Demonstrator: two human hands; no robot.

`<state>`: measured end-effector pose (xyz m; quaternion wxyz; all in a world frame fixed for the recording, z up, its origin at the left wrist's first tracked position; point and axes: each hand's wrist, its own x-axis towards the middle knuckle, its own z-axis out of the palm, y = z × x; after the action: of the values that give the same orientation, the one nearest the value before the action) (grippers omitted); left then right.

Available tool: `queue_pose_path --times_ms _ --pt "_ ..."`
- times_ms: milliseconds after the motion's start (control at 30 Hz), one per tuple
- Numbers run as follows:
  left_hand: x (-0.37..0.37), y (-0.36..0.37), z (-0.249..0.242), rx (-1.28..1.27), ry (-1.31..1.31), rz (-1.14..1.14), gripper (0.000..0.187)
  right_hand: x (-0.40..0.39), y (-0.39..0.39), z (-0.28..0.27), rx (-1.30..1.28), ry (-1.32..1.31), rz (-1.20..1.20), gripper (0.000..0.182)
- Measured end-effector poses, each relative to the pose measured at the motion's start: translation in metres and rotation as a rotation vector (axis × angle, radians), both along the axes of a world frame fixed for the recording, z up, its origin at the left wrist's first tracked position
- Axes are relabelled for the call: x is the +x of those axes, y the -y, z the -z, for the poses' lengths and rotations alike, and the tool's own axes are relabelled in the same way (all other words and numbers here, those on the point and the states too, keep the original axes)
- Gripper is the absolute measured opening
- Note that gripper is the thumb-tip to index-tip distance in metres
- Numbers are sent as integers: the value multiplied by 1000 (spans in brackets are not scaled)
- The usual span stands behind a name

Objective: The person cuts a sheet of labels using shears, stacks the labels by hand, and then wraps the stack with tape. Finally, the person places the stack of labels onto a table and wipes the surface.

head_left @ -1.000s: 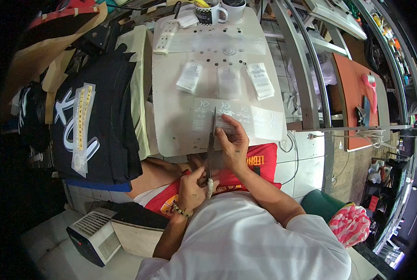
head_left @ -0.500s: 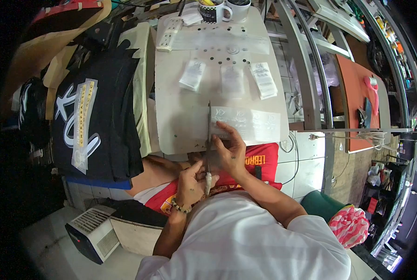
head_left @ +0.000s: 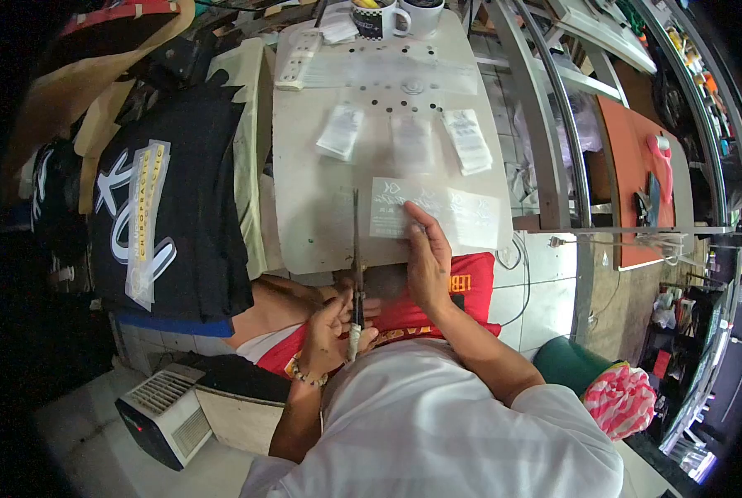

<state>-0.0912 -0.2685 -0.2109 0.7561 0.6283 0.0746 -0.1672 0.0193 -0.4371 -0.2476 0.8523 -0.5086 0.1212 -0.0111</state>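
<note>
My left hand [head_left: 329,332], with a beaded bracelet at its wrist, is closed on scissors [head_left: 357,282]. Their handle looks wrapped in white, and the narrow blades point away from me over the near edge of the table. Between thumb and index finger, my right hand [head_left: 430,261] grips the near edge of a clear sheet with white print [head_left: 391,207]. This sheet lies to the right of the blades, not touching them. Farther back on the pale table [head_left: 304,183] are three small stacks of printed clear pieces [head_left: 341,133], [head_left: 412,143], [head_left: 468,141].
Black printed shirts [head_left: 180,207] are piled at the left. Mugs [head_left: 379,21], a white power strip [head_left: 299,62] and small dark dots sit at the table's far end. Red fabric [head_left: 470,282] covers my lap. A metal frame [head_left: 537,124] stands right of the table.
The scissors have moved left, away from the sheet's left edge. My right hand has shifted right and slightly nearer its edge, and the sheet's left end looks tilted up.
</note>
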Motion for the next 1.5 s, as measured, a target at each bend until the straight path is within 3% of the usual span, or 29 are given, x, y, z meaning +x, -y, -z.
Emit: queue_pose_path --times_ms 200,333,433,700,900,1133,1233,1333,1500 --pt "-21 -10 10 170 -91 39 66 9 -2 -21 -25 -28 -93 33" --pt "-23 -3 3 236 -166 108 70 13 -7 -7 -34 71 -24 34" --pt "-19 10 8 271 -49 93 74 13 -10 -8 0 21 -65 35" --pt "3 26 2 316 19 100 56 9 -16 -9 3 36 -10 33" --pt "4 21 9 443 20 167 61 10 -21 -6 -17 57 38 33" --pt "5 26 4 243 36 44 63 8 -18 -4 -61 48 -18 32" --pt "5 21 5 225 -107 73 60 8 -19 -3 -56 66 -9 32" --pt "3 17 12 453 58 183 60 8 -18 -6 -82 35 -39 32" --pt "3 22 5 257 -68 75 50 8 -19 -3 -53 61 -16 33"
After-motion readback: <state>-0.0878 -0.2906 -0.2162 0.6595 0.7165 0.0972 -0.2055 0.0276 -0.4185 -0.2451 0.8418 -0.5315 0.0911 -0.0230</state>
